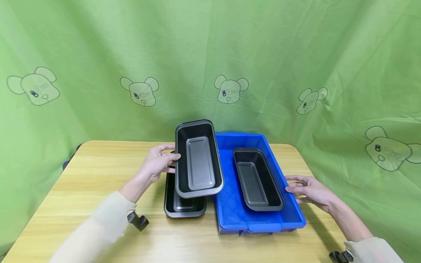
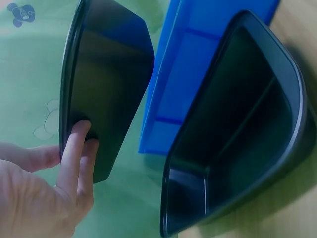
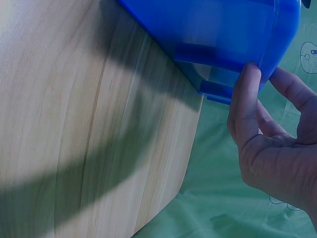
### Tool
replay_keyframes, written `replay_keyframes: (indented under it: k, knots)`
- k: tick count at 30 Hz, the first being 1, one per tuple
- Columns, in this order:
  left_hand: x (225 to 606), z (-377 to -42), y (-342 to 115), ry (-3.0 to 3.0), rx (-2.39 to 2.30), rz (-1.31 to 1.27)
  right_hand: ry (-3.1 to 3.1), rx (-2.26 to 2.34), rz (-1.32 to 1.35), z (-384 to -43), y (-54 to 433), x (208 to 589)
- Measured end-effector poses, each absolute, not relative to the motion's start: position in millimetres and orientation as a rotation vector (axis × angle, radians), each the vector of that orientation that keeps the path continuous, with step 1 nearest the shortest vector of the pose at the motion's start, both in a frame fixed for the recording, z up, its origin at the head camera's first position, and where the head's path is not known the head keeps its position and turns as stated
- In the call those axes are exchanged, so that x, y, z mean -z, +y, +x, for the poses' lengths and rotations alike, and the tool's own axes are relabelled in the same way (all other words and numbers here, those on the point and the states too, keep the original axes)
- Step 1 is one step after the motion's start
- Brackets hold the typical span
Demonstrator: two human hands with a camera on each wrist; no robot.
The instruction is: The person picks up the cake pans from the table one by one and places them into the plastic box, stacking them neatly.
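My left hand [image 1: 159, 162] grips a dark grey loaf pan [image 1: 200, 164] by its left side, thumb at the rim and fingers against the outer wall. The pan is raised and tilted. Beneath it a second loaf pan [image 1: 185, 208] rests on the table, partly hidden; its inside shows in the left wrist view. Another loaf pan [image 1: 253, 182] lies in the blue plastic bin [image 1: 227, 219], towards the right wall. My right hand [image 1: 312, 191] touches the bin's outer right wall near the rim with fairly straight fingers [image 3: 246, 99].
The light wooden table [image 1: 98, 168] carries the bin and pans. A green curtain [image 1: 184, 54] with bear outlines hangs behind and around it. Something dark and purple [image 1: 65, 164] shows past the table's left edge.
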State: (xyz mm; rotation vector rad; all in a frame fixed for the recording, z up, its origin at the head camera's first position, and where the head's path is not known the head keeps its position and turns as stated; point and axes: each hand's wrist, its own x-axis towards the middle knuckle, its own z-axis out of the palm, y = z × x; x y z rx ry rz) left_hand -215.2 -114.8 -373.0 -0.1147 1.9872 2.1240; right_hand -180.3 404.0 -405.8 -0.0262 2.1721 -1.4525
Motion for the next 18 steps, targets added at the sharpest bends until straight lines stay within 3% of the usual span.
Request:
replay_keyframes:
  k: [18]
  knots:
    - [374.4, -222.9, -64.6, 1.898, -2.190, -0.104, 2.165, 1.449, -0.035, -181.0, 403.9, 403.9]
